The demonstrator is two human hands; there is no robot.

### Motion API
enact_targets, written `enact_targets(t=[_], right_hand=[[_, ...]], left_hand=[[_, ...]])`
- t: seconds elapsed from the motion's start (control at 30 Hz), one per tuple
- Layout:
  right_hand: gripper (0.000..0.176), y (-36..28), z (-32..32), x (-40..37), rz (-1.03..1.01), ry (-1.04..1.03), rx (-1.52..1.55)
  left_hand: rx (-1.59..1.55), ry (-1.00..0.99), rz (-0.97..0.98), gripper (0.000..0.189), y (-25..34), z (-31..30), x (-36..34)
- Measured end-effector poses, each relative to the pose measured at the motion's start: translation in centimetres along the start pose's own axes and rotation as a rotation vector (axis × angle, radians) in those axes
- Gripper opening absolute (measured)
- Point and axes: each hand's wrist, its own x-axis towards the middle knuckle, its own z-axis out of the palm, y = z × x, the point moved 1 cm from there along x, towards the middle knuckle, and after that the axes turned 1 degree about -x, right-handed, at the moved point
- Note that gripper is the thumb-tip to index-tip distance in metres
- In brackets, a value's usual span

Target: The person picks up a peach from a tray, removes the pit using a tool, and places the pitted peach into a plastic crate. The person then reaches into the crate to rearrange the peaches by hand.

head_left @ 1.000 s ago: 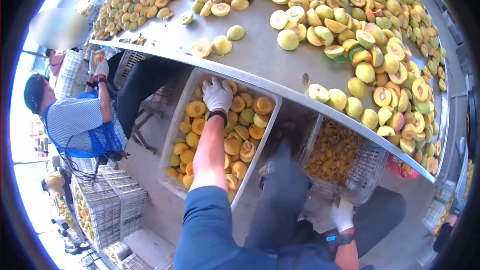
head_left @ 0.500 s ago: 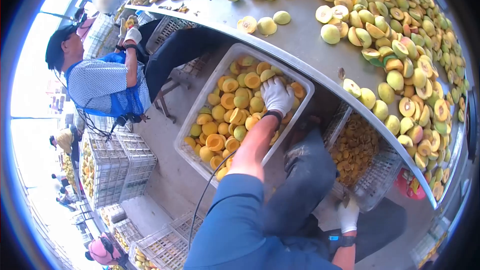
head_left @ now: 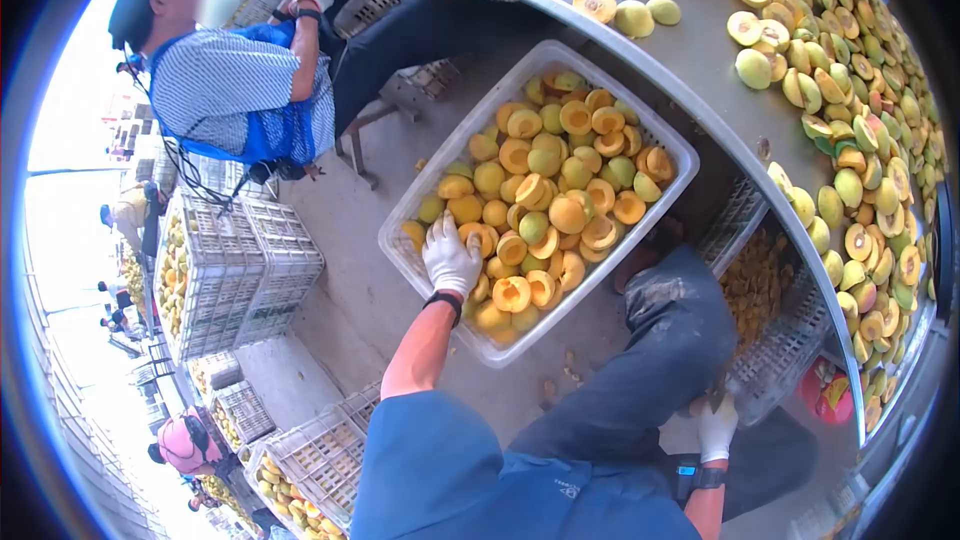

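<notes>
A white plastic bin [head_left: 672, 152] on the floor holds many pitted yellow peach halves [head_left: 535, 190], some cut side up, others skin side up. My left hand [head_left: 452, 258], in a white glove, lies at the bin's near left side with its fingers spread over the fruit. My right hand [head_left: 715, 428], also gloved, is low by my leg, beside a grey crate [head_left: 775, 355] under the table. Its fingers look curled round something small and dark that I cannot make out.
A metal table [head_left: 700, 40] with a raised edge carries many halved fruits [head_left: 860, 140]. At left a co-worker [head_left: 240, 90] sits with gloved hands on a fruit. Stacked crates [head_left: 240, 265] stand behind, more crates [head_left: 320, 455] lower left. A red container [head_left: 826, 390] is under the table.
My left hand has moved from the bin's far right part to its near left side. The view has shifted, so the bin appears further right. My right hand stays low beside the crate.
</notes>
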Motion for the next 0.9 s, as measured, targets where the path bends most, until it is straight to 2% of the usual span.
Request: enact_targets(t=[0.1, 0.17, 0.2, 0.27, 0.3, 0.37, 0.4, 0.43, 0.47, 0.53, 0.57, 0.63, 0.73, 0.8, 0.83, 0.9], right_hand=[[0.02, 1.0, 0.4, 0.1, 0.025, 0.024, 0.029], [0.025, 0.5, 0.2, 0.0, 0.084, -0.028, -0.011], [0.035, 0.3, 0.2, 0.3, 0.151, -0.072, -0.049], [0.036, 0.7, 0.2, 0.9, 0.102, -0.054, -0.055], [0.037, 1.3, 0.5, 0.2, 0.074, -0.076, -0.084], [0.038, 1.2, 0.3, -0.1, 0.074, -0.028, -0.06], [0.037, 0.3, 0.3, -0.1, 0.046, -0.036, -0.088], [0.037, -0.2, 0.0, -0.5, 0.029, -0.036, -0.117], [0.034, 0.4, 0.2, -0.7, 0.038, -0.017, -0.135], [0.032, 0.1, -0.4, -1.2, 0.093, -0.019, -0.063], [0.032, -0.1, -0.1, -1.4, 0.139, -0.035, -0.056], [0.031, -0.3, 0.0, -1.3, 0.188, -0.023, -0.07], [0.029, -1.5, -0.3, -1.7, 0.227, -0.064, -0.04], [0.028, -1.5, -0.4, -1.7, 0.219, -0.084, 0.007], [0.028, -0.9, 0.0, -1.6, 0.166, -0.064, -0.007], [0.027, -0.5, 1.2, -1.8, 0.106, -0.052, -0.006]], left_hand=[[0.001, -0.078, -0.056, 0.063, -0.6, 0.3, 1.0], [-0.002, -0.039, -0.038, 0.059, -0.7, -0.2, 0.9], [0.016, -0.106, -0.049, 0.059, -0.5, -0.8, 1.1], [0.14, -0.315, -0.074, 0.055, 1.2, -2.9, 2.9], [0.219, -0.315, 0.039, 0.052, 2.1, -4.7, 4.0], [0.054, 0.123, 0.295, 0.049, 3.0, -5.7, 6.5], [-0.088, 0.106, 0.329, 0.05, 3.0, -4.7, 8.1], [-0.149, 0.07, 0.318, 0.053, 2.8, -3.2, 8.8], [-0.135, -0.054, 0.213, 0.058, 2.4, -1.3, 8.8], [-0.009, -0.146, 0.145, 0.072, 2.6, 0.3, 8.0], [-0.016, -0.132, 0.121, 0.074, 2.2, 1.5, 8.0], [-0.054, -0.173, 0.105, 0.074, 3.1, -0.2, 8.5], [0.048, -0.159, 0.089, 0.073, 4.3, 0.3, 8.6], [0.254, -0.19, 0.108, 0.073, 4.7, 0.6, 9.0], [0.399, -0.274, 0.086, 0.073, 5.4, 0.3, 9.5], [0.616, -0.579, 0.02, 0.066, 7.9, -2.3, 11.2]])
